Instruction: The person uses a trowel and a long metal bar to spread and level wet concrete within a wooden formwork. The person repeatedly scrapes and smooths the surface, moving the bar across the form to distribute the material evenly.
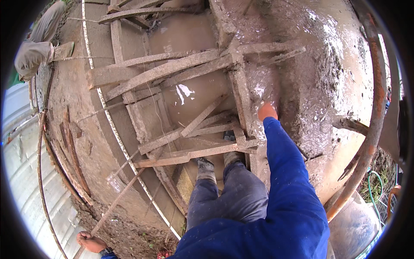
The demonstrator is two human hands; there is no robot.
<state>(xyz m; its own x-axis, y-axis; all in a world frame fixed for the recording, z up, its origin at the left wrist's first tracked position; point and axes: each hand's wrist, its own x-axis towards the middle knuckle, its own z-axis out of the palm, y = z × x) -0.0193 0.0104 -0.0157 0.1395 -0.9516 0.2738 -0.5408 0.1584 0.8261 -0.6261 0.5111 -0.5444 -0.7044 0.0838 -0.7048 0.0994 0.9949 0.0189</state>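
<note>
My left hand [90,242], with a dark watch at the wrist, is closed around a thin brown rod [111,213] at the lower left. The rod slants up toward the mud-coated timber frame [189,154]. Stretched forward, my right hand [268,111] is low over wet mud and murky water [261,88], just right of the frame's long timber; its fingers are hidden. My muddy boots [206,169] stand down among the timbers, where brown water [202,99] fills the gaps.
A pale, marked strip [114,125] runs lengthwise left of the frame. Another person's legs [36,52] are at the upper left. Corrugated sheets [34,181] lie at the left. A curved rusty pole [374,116] and a green hose [376,196] are on the right.
</note>
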